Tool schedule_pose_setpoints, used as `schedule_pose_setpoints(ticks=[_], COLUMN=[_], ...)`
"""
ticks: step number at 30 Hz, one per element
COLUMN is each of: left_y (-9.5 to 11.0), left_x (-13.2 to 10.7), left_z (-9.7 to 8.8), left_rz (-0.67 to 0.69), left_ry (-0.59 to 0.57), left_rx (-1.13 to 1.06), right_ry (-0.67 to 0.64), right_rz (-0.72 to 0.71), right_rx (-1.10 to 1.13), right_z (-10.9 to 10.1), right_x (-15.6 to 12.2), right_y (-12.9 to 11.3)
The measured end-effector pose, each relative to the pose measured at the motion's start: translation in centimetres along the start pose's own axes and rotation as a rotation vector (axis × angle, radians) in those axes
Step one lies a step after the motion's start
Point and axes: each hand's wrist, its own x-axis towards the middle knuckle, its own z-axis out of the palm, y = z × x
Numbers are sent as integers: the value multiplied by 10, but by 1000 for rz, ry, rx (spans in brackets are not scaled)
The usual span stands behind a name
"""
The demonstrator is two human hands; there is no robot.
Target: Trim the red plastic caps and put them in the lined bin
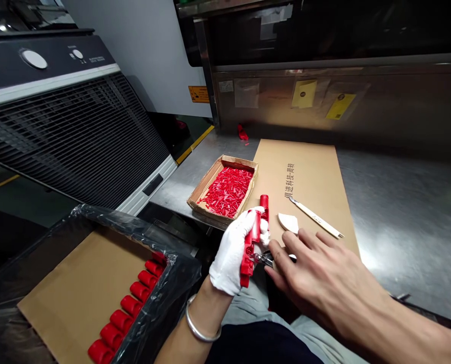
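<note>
My left hand (235, 250), in a white glove, is closed around a long red plastic part (253, 237) held upright above my lap. My bare right hand (316, 270) sits just right of it, fingers curled on a small metal cutter (265, 259) whose tip meets the lower end of the red part. A silver bangle (200, 328) circles my left wrist.
A small cardboard tray (206, 187) of red plastic offcuts lies on the steel table (400, 212). A brown cardboard sheet (309, 172) carries a white-handled blade (316, 218) and a white scrap (288, 222). At lower left, a bag-lined box (77, 283) holds a row of red parts (129, 306).
</note>
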Motion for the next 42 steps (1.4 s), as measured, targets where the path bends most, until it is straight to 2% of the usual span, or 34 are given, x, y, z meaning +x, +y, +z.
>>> schedule_pose_setpoints(ticks=[5,12,17,21,25,28,32,35,37,40,42], left_y=[1,6,5,1,-1,1,6,9,10,10,8], left_x=[2,0,0,1,2,5,7,6,6,7,8], left_z=[-2,0,3,2,-1,-4,-6,-6,-6,-10,-13], left_rz=[37,19,55,92,6,-96,-125,-91,-86,-100,-117], left_ry=[-6,-23,-7,-2,-34,-74,-127,-131,-122,-122,-144], left_rx=[-21,-51,-48,-83,-122,-186,-295,-316,-305,-265,-227], right_ry=[-26,-54,-80,-74,-74,-90,-134,-91,-115,-292,-343], right_rz=[34,72,100,59,-37,-53,67,223,406,704,763], right_rx=[-75,51,103,141,292,393,467,498,464,296,211], right_z=[5,1,-2,3,10,10,4,9,23,55,76], right_x=[-4,2,4,5,5,1,-14,-36,-54,-86,-106], right_y=[-8,1,1,4,13,20,32,56,81,121,139])
